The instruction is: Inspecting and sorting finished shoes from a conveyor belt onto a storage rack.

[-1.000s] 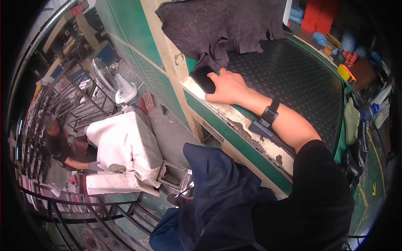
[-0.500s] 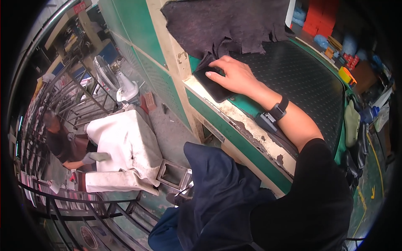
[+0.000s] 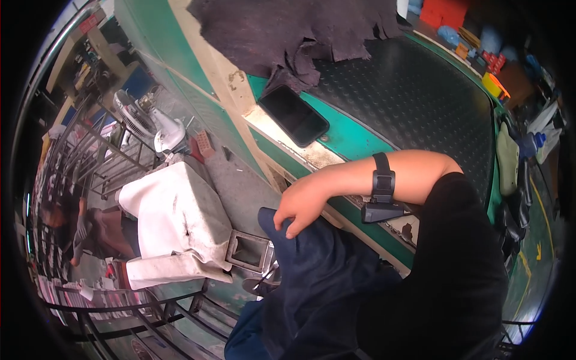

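Note:
My right hand [image 3: 303, 201] hangs over the raised tip of the dark blue cloth [image 3: 318, 258] that covers my lap. Its fingers bend downward, a little apart, with nothing visible in them; whether they touch the cloth I cannot tell. On that wrist is a black strap with a small black device [image 3: 384, 207]. A black phone [image 3: 294, 116] lies screen up on the green and worn cream edge of the machine, beyond the hand. One ragged corner of the dark leather hide [image 3: 294, 36] reaches the phone's far end. My left hand is out of sight.
The hide lies partly on a black dimpled bed [image 3: 414, 90]. At left, a person [image 3: 78, 228] stands behind a white-draped stand [image 3: 174, 210]; a white fan [image 3: 147, 123] and metal racks are behind. Black curved rails [image 3: 120, 309] cross the lower left. Bottles and bags crowd the right side.
My right hand has left the phone and come down toward me to the dark blue cloth. The phone stays on the machine edge. The person at left has shifted and is blurred.

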`<state>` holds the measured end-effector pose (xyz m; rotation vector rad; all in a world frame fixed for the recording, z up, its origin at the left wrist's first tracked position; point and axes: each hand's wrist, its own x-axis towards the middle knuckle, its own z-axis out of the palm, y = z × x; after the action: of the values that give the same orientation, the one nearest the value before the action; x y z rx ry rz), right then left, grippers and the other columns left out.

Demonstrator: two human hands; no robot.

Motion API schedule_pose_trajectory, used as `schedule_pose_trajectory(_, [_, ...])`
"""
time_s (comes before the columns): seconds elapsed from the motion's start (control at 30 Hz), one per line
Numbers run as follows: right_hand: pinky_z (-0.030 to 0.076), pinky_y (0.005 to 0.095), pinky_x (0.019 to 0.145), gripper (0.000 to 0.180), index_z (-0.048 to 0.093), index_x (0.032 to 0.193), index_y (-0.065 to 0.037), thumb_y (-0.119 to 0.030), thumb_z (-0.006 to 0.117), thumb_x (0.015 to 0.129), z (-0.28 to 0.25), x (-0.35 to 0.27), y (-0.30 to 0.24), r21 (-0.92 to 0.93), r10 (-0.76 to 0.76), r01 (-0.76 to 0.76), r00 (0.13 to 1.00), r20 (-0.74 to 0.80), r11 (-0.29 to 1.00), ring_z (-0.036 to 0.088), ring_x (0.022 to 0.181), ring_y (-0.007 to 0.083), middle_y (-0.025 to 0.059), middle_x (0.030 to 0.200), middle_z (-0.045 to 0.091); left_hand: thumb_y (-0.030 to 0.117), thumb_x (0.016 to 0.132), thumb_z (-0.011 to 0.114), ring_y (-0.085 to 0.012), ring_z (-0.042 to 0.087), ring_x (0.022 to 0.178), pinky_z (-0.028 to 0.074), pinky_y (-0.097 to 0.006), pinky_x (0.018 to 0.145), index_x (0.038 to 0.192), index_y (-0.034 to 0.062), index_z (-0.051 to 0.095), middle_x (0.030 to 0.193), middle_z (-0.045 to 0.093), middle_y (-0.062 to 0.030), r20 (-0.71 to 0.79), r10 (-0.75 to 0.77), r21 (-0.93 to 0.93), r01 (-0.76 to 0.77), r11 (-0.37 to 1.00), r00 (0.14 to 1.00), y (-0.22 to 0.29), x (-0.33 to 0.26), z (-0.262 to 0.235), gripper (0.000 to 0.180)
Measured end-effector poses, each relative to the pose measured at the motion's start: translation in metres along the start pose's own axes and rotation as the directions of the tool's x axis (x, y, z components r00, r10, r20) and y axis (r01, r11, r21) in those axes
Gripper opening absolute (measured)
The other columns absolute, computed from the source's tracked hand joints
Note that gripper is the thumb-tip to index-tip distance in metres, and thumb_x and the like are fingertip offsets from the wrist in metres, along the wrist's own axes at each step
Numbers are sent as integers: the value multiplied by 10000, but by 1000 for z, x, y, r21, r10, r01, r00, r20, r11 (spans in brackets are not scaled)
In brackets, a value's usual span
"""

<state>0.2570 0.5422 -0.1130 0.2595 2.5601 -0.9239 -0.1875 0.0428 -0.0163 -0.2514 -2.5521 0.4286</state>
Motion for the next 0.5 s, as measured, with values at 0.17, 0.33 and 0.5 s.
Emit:
schedule_pose_trajectory(0.17, [516,460,910,524,650,1253,-56,-459,635,917,27,-1,30,-77,-34,43,993,114,996,652,1083,378,206,1148,696,476,966,534,-417,688,901,553,-474,759,1166,-18,618,1006,691,-276,11,85,-51,-85,995,996,89,17,-49,539])
schedule_pose_trajectory(0.33, [574,469,788,499,651,1205,-40,-467,637,946,18,65,31,-2,-84,89,949,303,996,689,879,321,174,1023,696,468,968,536,-413,686,915,551,-469,773,1179,-16,614,1025,688,-271,-176,385,-236,-418,877,906,236,90,-33,535])
schedule_pose_trajectory(0.5, [569,463,848,519,624,1270,-69,-470,631,940,7,20,9,61,155,-181,943,294,982,698,969,296,140,1133,701,461,971,537,-409,683,930,549,-464,787,1193,-15,610,1044,685,-266,-332,556,-296,-644,706,762,355,89,-83,531])
